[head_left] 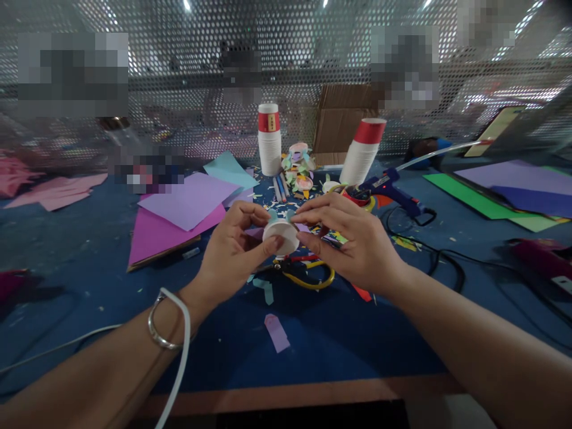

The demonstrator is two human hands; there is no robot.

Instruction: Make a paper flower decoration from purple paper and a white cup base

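Observation:
Between my hands is a small white paper cup [288, 238], its round end turned toward me. Two light blue paper pieces [273, 214] stick up from its upper edge like ears. My left hand [236, 241] grips the cup from the left, with the thumb pressed on the round face. From the right, my right hand [353, 238] pinches the cup's rim, its fingertips by the right blue piece. Scissors with yellow and red handles [328, 280] lie on the table just below the cup. Nearer to me lie a lilac paper strip [277, 333] and a light blue scrap [264, 291].
Two stacks of paper cups [270, 149] stand at the back by a perforated metal screen [187, 101]. A blue glue gun [395, 190] with its cord is at the right. Coloured paper sheets [187, 199] lie left and right. A decorated paper piece [298, 164] stands at the back.

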